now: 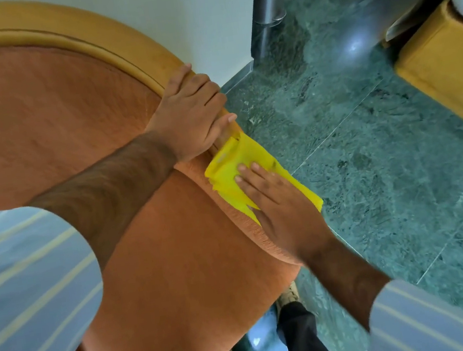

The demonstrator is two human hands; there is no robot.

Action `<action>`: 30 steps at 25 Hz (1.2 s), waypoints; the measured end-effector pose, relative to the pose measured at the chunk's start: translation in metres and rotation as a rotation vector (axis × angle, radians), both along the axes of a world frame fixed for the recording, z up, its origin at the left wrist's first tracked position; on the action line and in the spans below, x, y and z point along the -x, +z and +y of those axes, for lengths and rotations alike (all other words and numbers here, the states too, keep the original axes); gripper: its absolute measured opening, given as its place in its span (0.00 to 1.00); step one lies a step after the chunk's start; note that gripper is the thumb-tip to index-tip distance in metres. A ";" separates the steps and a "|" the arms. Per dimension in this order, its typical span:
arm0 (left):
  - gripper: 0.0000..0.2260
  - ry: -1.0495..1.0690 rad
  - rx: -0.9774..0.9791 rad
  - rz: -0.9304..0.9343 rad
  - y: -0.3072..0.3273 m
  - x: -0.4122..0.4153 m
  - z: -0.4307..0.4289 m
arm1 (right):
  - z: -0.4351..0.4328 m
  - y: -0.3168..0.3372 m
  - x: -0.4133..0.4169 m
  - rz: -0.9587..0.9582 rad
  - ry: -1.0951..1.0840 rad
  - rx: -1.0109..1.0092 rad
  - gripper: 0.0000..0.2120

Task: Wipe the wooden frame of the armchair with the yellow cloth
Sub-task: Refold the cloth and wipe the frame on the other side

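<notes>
The armchair (55,134) fills the left and near part of the view, with orange fabric on the seat and the backrest. Its wooden frame (80,39) runs as a light curved band around the far edge of the backrest and comes down toward the middle of the scene.

The left hand (190,112) rests on this wooden frame, with the fingers bent over its outer edge, so it grips the wood and holds nothing else. Just near it, toward the right, the yellow cloth (240,159) lies folded over the armrest part of the chair, partly on the frame and partly on the orange fabric. The right hand (279,204) lies flat on the cloth with the fingers stretched out and close together; it presses the cloth down with the palm and does not close around it. The far edge of the cloth almost touches the left hand.

Both arms wear rolled sleeves (27,278) in light blue with pale stripes. On the right is a green stone floor (374,185), and a yellow box (447,70) stands at the far right.
</notes>
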State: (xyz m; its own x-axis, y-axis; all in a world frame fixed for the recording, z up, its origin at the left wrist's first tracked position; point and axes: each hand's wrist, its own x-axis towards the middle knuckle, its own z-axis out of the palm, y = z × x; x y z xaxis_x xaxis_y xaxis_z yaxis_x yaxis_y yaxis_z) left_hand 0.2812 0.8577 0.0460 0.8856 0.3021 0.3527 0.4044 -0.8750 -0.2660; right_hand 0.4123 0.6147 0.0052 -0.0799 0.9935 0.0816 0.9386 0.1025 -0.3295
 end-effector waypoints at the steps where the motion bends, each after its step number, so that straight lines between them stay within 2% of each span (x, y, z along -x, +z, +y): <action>1: 0.21 0.003 0.005 0.008 0.000 0.002 0.000 | -0.022 -0.004 -0.002 0.016 -0.015 0.003 0.28; 5: 0.23 0.008 0.051 0.032 0.004 -0.001 -0.003 | -0.107 -0.001 -0.014 0.047 -0.030 0.031 0.26; 10: 0.22 0.021 0.009 0.000 -0.002 -0.004 -0.001 | -0.007 0.008 -0.009 0.164 -0.115 0.015 0.26; 12: 0.22 0.029 0.007 0.012 -0.004 -0.005 0.001 | 0.003 0.006 -0.005 0.189 -0.140 -0.014 0.25; 18: 0.23 0.022 0.059 0.038 0.000 -0.002 -0.001 | -0.132 0.002 -0.022 0.110 -0.082 0.032 0.22; 20: 0.23 0.037 0.054 0.027 -0.002 -0.003 -0.002 | -0.113 0.003 -0.019 0.086 -0.102 0.037 0.23; 22: 0.22 0.033 0.026 -0.003 -0.004 -0.005 -0.002 | -0.054 0.004 -0.004 0.087 -0.171 0.028 0.24; 25: 0.22 0.015 0.039 0.006 -0.005 -0.003 0.000 | 0.012 0.010 0.006 0.206 -0.258 0.056 0.26; 27: 0.23 0.036 0.038 0.027 -0.005 -0.002 0.000 | -0.012 0.002 -0.004 0.137 -0.155 0.041 0.26; 30: 0.23 0.015 0.047 0.051 0.000 -0.004 -0.002 | -0.106 0.001 -0.018 0.040 -0.080 0.041 0.25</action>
State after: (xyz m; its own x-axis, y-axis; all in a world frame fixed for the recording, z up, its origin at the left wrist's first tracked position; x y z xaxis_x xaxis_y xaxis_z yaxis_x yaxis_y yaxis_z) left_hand 0.2856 0.8557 0.0461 0.8974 0.3307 0.2921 0.4045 -0.8811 -0.2452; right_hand 0.4299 0.5088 0.0059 0.0023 0.9991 0.0422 0.9291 0.0134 -0.3696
